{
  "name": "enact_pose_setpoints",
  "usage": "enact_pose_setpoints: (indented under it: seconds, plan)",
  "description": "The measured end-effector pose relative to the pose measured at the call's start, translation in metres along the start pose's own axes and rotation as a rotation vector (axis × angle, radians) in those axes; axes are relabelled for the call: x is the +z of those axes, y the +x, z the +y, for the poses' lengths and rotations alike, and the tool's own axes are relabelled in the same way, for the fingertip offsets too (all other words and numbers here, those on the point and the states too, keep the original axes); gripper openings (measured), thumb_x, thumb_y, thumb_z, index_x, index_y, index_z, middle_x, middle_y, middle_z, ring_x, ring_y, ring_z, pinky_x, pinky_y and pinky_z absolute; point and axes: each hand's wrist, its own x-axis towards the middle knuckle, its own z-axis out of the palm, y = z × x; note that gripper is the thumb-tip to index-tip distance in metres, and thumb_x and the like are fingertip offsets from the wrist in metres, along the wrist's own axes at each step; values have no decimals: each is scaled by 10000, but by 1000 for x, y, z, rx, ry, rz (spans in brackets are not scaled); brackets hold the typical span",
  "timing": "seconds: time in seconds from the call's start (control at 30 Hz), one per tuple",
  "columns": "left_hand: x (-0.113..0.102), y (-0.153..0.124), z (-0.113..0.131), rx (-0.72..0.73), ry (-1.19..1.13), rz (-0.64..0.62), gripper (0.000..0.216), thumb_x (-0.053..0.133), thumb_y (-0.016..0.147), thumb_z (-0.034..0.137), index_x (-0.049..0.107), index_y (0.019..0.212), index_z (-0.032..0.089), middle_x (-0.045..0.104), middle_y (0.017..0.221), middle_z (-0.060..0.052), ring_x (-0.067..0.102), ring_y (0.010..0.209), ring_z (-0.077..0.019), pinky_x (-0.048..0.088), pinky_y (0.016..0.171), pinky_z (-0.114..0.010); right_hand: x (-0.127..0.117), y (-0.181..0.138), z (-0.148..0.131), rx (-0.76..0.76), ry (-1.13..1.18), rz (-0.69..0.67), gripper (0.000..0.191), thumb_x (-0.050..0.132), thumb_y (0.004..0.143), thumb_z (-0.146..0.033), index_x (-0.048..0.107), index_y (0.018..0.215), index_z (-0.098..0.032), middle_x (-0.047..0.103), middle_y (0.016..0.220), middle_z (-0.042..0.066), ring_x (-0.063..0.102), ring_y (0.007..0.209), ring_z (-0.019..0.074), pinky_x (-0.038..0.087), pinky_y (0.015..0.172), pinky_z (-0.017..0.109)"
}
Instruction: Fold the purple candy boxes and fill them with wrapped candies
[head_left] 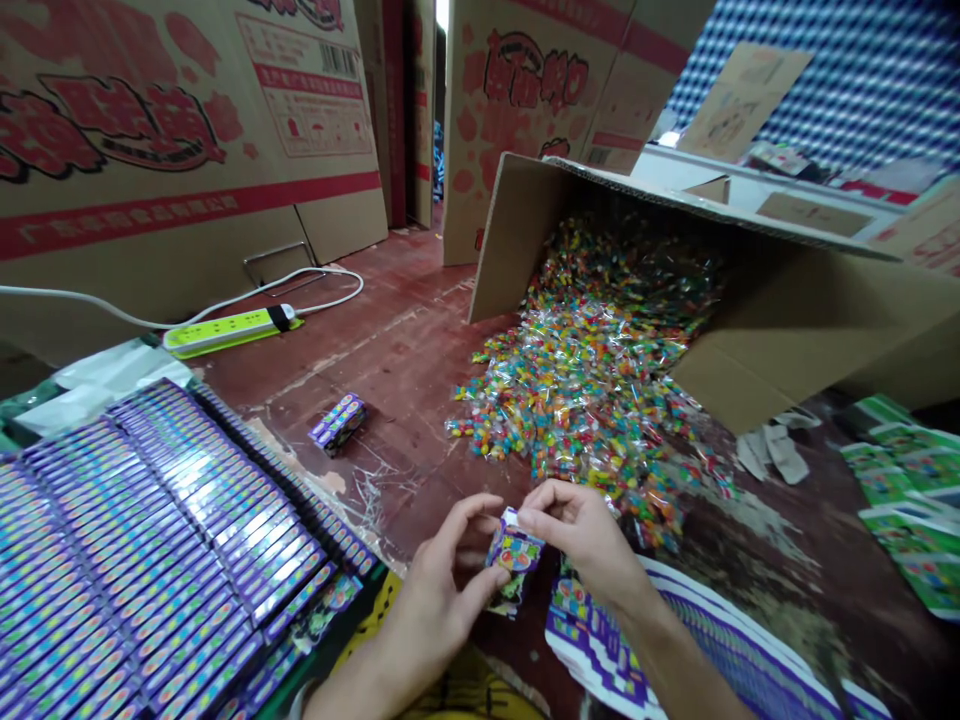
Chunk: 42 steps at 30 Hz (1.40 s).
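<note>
Between my hands is a small purple candy box (pixel 517 553) with a colourful printed front. My left hand (pixel 450 575) grips it from the left, thumb across its front and fingers behind. At the box's top, my right hand (pixel 574 525) pinches the white flap with thumb and forefinger. Just beyond lies a heap of small clear-wrapped colourful candies (pixel 585 390), spilling from a cardboard carton (pixel 517 230) on its side. Under my right forearm is a fanned stack of flat purple cartons (pixel 600 635), partly covered by the arm.
Rows of purple boxes (pixel 187 510) fill the left side. A separate purple box pair (pixel 339 423) sits on the red tabletop (pixel 405 350). Behind are a yellow-green power strip (pixel 232 330) and large cartons (pixel 187 120). Green printed packets (pixel 911 510) lie at right.
</note>
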Motion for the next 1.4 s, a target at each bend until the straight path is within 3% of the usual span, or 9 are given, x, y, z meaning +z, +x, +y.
enact_pose_setpoints:
  seconds: [0.33, 0.43, 0.57, 0.67, 0.77, 0.9, 1.07, 1.27, 1.4]
  plan:
    - [-10, 3, -2, -56, -73, 28, 333, 657, 875, 252, 594, 1201, 226, 676, 1051, -50, 630, 951, -205, 500, 820, -283, 9, -20, -3, -313, -436, 5, 162, 652, 864, -350, 665, 934, -204, 660, 1066, 83, 639, 981, 222, 533, 832, 329]
    - [-12, 7, -6, -49, -124, 69, 337, 671, 860, 271, 582, 1181, 218, 666, 1045, -51, 636, 906, -199, 506, 752, -266, 12, -28, 3, -395, -735, -72, 795, 835, 640, -342, 485, 1341, -207, 494, 1402, 141, 471, 1286, 330, 448, 1048, 470]
    - [-11, 12, -7, -40, -72, 138, 415, 703, 820, 256, 542, 1201, 214, 658, 967, -36, 638, 817, -167, 509, 707, -250, 20, -25, 20, -618, -1013, 43, 734, 709, 759, -240, 383, 1414, -189, 433, 1466, 161, 377, 1371, 349, 392, 1095, 540]
    - [-25, 17, 2, -27, 182, 157, 390, 714, 803, 266, 564, 1153, 181, 669, 872, -27, 646, 735, -153, 515, 643, -230, 27, -17, 27, -637, -1018, 91, 826, 738, 747, -317, 324, 1450, -191, 406, 1487, 158, 359, 1381, 370, 402, 1086, 557]
    - [-61, 24, 20, 93, 842, 304, 177, 639, 856, 348, 652, 936, 190, 673, 804, -16, 646, 701, -155, 516, 626, -236, 25, -14, 25, -560, -1011, 64, 1045, 780, 701, -366, 168, 1532, -199, 323, 1545, 137, 320, 1402, 382, 414, 1086, 549]
    - [-121, 40, 40, 110, 1188, 575, 227, 571, 865, 369, 666, 861, 163, 613, 1037, -127, 601, 964, -297, 480, 875, -448, 6, -17, 29, -531, -1033, 186, 828, 620, 865, -327, 155, 1544, -240, 361, 1529, 96, 378, 1382, 320, 424, 1090, 500]
    - [-161, 60, 31, 70, 1380, 615, 170, 600, 804, 320, 630, 754, 160, 560, 1237, -178, 496, 1197, -374, 393, 1020, -486, -35, -28, 39, -431, -1059, 382, 650, 523, 932, -363, 259, 1508, -218, 437, 1469, 125, 446, 1331, 308, 429, 1070, 492]
    - [-174, 73, 22, -16, 1429, 627, 274, 526, 857, 379, 577, 965, 132, 629, 1021, -155, 611, 992, -366, 478, 864, -506, -76, -52, 45, -346, -1126, 430, 361, 518, 946, -332, 540, 1289, -223, 580, 1297, 116, 552, 1207, 299, 480, 991, 469]
    - [-135, 67, 12, 261, 1388, 559, 525, 590, 851, 447, 470, 1228, 101, 515, 1297, -219, 454, 1260, -395, 366, 1051, -527, -81, -52, 54, -290, -1189, 341, 211, 531, 948, -308, 683, 1068, -224, 660, 1061, 88, 624, 1013, 274, 520, 895, 441]
